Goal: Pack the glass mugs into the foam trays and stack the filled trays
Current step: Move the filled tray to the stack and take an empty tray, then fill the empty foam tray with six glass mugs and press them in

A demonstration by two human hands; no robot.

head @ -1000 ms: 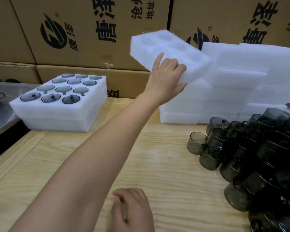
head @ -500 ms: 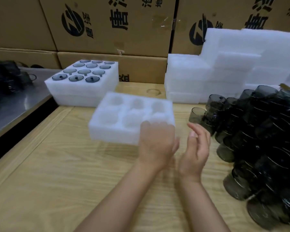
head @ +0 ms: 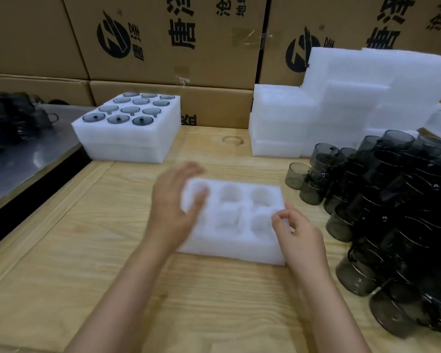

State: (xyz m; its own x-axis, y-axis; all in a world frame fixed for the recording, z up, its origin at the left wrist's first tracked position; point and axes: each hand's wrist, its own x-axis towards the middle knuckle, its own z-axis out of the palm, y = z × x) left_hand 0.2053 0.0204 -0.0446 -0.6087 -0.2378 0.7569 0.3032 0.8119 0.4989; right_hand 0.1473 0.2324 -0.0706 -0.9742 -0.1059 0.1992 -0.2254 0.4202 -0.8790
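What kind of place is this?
Probably a packing room or warehouse: printed cardboard boxes stacked behind, piles of white foam trays, and a heap of dark glass mugs.

The empty foam tray [head: 229,250] is lying flat on the wooden table [head: 87,276]. Behind the tray and to its left, a stack of filled trays [head: 127,141] is sitting. Behind it to the right, a stack of empty foam [head: 341,110] is standing. Just right of the tray a pile of glass mugs [head: 392,200] is lying, with cardboard boxes [head: 176,47] standing farthest behind. The left hand [head: 173,207] is resting on the tray's left edge, and the right hand [head: 298,233] is sitting at its right edge.
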